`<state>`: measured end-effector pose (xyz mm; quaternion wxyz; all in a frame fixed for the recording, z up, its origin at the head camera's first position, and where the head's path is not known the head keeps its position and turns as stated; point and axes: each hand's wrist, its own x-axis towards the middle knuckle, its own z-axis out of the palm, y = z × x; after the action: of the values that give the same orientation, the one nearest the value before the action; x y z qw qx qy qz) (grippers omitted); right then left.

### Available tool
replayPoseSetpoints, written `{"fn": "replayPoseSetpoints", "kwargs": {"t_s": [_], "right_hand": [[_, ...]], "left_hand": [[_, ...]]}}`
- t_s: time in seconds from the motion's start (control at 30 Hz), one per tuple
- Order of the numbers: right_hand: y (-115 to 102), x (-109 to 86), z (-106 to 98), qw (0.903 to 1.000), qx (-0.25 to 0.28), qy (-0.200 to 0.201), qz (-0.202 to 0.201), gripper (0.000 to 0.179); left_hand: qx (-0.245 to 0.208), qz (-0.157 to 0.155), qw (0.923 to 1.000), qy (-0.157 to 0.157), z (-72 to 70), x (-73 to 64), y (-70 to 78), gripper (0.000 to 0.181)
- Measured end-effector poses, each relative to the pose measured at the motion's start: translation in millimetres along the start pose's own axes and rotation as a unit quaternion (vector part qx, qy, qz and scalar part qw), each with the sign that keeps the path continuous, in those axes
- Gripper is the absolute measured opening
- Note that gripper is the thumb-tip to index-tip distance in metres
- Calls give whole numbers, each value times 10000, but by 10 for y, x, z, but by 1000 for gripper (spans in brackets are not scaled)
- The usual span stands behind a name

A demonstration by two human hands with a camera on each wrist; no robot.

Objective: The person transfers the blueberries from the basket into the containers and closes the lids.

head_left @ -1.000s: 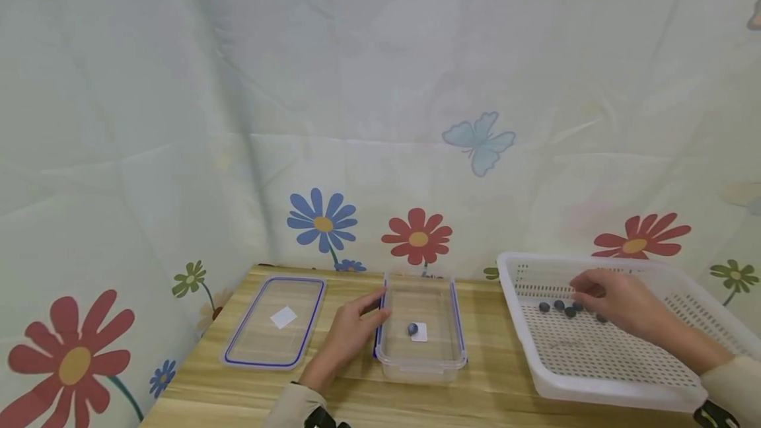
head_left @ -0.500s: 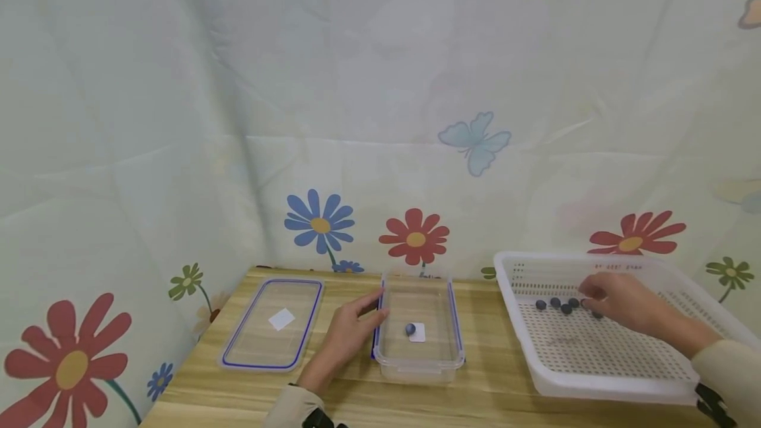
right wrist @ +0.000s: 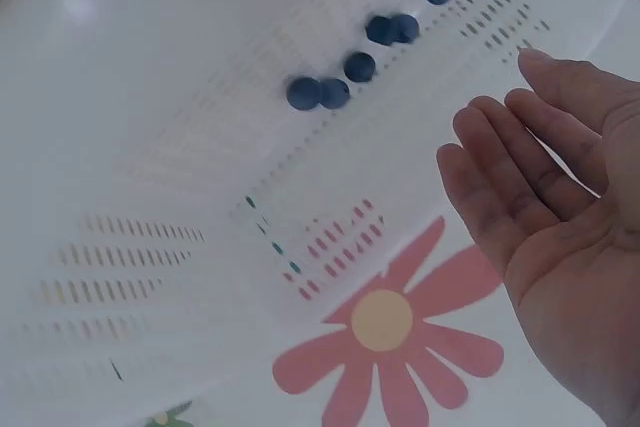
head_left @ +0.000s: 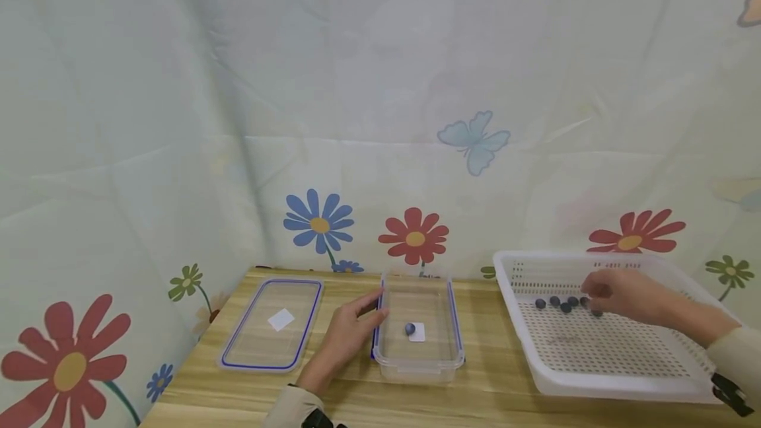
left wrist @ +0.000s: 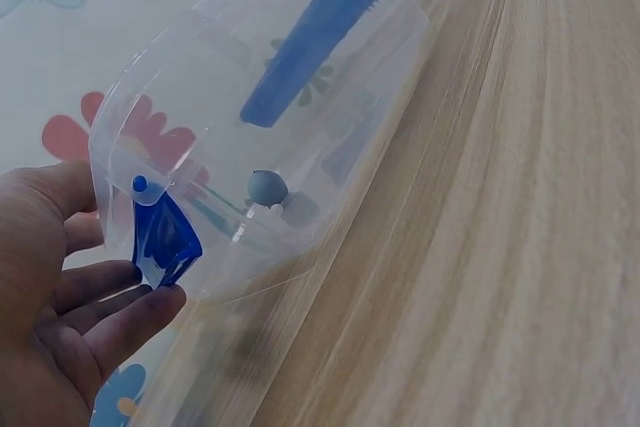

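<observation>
My left hand rests at the left side of a clear plastic food container, its fingertips touching the wall by a blue latch. A single blueberry lies on the container's floor, overlapping a white square label in the head view. Over the white perforated basket on the right, my right hand hovers with loosely bent fingers. Nothing shows between its fingers in the right wrist view. Several blueberries lie in a loose row on the basket floor, close to the fingertips; in the head view the hand overlaps part of the row.
Left of the container, the clear lid with its blue seal lies flat on the wooden table. A white paper square shows on it. A flower-printed curtain hangs behind the table.
My right hand has shifted slightly to the right over the basket, uncovering more of the blueberry row. The left hand stays at the container. The head view has moved a little.
</observation>
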<state>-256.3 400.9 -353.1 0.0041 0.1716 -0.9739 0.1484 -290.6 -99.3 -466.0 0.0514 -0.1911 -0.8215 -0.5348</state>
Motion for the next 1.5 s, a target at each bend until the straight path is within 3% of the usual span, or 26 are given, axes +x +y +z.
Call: {"fn": "replayPoseSetpoints", "kwargs": {"t_s": [0.17,0.3,0.77,1.07,1.5], "right_hand": [[27,60,-121,9997,-158,85,-157,22],[127,116,-149,9998,-116,133,-1,22],[383,280,-40,9991,-134,209,335,17],[424,339,13,9985,-43,-100,538,20],[681,359,223,9949,-67,-565,833,17]], "left_hand": [[-7,97,10000,-15,3,1,-9,50],[-1,-9,10000,-59,12,-2,1,50],[23,-50,10000,35,-5,2,1,48],[-23,-59,10000,-32,-4,1,-20,48],[30,-53,10000,-58,-4,0,1,48]]}}
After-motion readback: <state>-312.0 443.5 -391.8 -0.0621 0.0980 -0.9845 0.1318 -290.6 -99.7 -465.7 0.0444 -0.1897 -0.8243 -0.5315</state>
